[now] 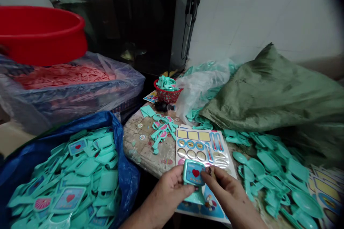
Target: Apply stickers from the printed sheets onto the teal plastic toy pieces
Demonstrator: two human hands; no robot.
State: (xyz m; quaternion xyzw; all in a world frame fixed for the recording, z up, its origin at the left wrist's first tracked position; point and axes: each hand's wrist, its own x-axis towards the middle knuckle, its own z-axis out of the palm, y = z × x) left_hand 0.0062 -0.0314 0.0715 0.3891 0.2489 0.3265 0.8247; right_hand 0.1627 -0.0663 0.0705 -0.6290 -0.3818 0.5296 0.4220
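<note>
My left hand [168, 189] grips a small teal plastic toy piece [193, 175] with a red heart sticker on its blue face. My right hand [224, 189] pinches the piece's right edge, fingertips against the sticker. Both hands hover over a sticker sheet [202, 146] printed with round, rectangular and heart stickers, lying on a worn board [146, 143].
A blue bag [123, 171] at lower left holds many stickered teal pieces. Loose teal spoons [263, 171] spread at right under a green sack [271, 89]. A red basket [168, 94], a clear bag of pink parts [70, 78] and a red basin [40, 32] stand behind.
</note>
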